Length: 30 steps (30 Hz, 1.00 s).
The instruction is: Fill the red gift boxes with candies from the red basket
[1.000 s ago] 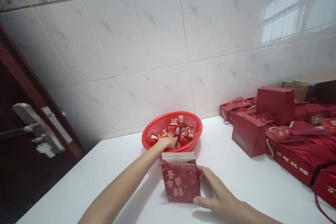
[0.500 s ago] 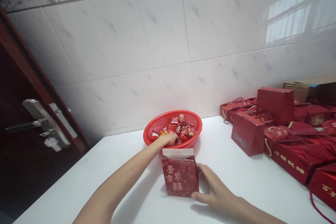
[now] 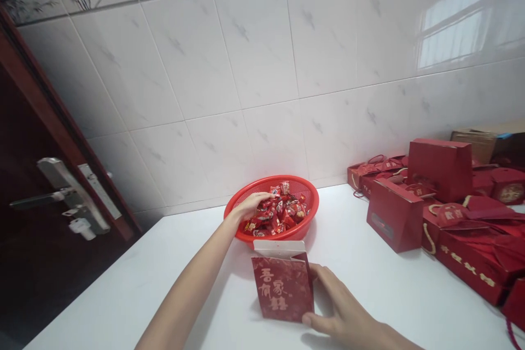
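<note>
My right hand (image 3: pixel 342 306) holds a red gift box (image 3: pixel 283 291) upright on the white table by its right side, thumb at the lower front corner and fingers behind. The box has pale Chinese characters on its front, and its top flap stands up. Behind it sits a red plastic basket (image 3: pixel 312 213) heaped with wrapped candies (image 3: pixel 283 216). Over the left side of that heap lies my left hand (image 3: pixel 253 205), its fingers stretched out across the candies. Its fingertips touch or nearly touch the wrappers, and I see nothing held in it.
Several red gift boxes (image 3: pixel 467 254) crowd the right side of the table (image 3: pixel 131 284); two plain red ones (image 3: pixel 396 216) stand up among them. A cardboard box (image 3: pixel 478 142) is at the back right. A tiled wall (image 3: pixel 270 65) rises behind, and a door handle (image 3: pixel 45 197) is at left.
My left hand has shifted up and left within the basket, and its fingers have straightened over the candies. The right hand still holds the gift box. The view has moved slightly.
</note>
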Each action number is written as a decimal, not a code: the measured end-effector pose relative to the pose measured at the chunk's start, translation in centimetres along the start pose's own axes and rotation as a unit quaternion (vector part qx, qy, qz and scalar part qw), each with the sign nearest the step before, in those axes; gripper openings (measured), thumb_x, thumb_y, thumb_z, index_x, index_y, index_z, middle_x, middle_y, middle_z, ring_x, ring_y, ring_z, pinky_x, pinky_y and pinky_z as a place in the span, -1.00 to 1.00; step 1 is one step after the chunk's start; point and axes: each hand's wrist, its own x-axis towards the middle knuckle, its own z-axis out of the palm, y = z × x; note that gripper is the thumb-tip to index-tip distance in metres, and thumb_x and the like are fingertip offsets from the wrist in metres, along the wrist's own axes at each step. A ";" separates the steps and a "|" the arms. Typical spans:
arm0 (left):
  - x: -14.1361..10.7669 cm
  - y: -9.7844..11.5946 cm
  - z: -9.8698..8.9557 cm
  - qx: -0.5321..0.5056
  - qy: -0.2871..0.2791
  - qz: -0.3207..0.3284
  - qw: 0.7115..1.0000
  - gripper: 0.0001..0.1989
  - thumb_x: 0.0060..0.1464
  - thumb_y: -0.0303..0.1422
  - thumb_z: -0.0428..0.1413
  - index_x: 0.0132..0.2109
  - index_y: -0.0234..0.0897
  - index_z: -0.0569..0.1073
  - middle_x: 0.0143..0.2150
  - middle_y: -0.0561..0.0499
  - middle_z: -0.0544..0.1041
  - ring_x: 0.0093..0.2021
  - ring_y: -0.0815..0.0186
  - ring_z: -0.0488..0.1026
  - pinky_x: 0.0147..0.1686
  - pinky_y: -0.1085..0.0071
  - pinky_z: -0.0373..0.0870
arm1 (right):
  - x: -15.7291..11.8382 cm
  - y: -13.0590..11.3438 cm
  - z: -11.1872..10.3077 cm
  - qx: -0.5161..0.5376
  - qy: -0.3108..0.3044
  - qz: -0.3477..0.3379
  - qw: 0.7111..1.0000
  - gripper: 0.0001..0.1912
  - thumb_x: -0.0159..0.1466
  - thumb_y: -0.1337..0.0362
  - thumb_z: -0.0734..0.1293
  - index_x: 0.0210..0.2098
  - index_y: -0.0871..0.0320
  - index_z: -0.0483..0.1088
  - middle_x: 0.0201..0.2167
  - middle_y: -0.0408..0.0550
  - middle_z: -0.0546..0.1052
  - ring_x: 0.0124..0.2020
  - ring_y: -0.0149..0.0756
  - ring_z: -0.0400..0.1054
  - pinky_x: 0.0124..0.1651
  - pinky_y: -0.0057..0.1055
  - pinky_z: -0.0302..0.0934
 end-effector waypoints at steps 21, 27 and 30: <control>-0.3 -0.4 0.3 -0.015 0.015 -0.053 0.998 -0.60 -0.26 -0.52 0.08 -0.19 -0.28 0.60 0.15 -0.08 0.53 -0.25 0.36 0.41 -0.43 0.51 0.24 | -0.3 -0.5 0.0 -0.017 -0.002 0.024 1.000 -0.25 0.22 0.06 0.42 0.32 0.09 0.19 0.27 0.19 0.33 0.26 0.14 0.23 0.29 0.08 0.14; -0.7 -0.4 0.3 -0.003 0.008 -0.041 0.999 -0.77 -0.17 -0.31 0.22 -0.30 -0.29 0.64 0.08 -0.12 0.59 -0.07 0.21 0.44 -0.37 0.46 0.21 | -0.4 -0.4 0.0 -0.021 -0.002 0.023 1.000 -0.25 0.21 0.03 0.42 0.31 0.11 0.21 0.25 0.20 0.35 0.24 0.16 0.25 0.28 0.10 0.15; -0.9 -0.4 0.2 0.003 0.004 -0.037 0.999 -0.73 -0.23 -0.25 0.30 -0.32 -0.31 0.65 0.03 -0.15 0.61 -0.13 0.21 0.46 -0.36 0.43 0.19 | -0.3 -0.3 0.0 -0.023 -0.006 0.022 0.999 -0.25 0.21 0.03 0.42 0.31 0.11 0.20 0.25 0.21 0.35 0.24 0.15 0.25 0.27 0.10 0.15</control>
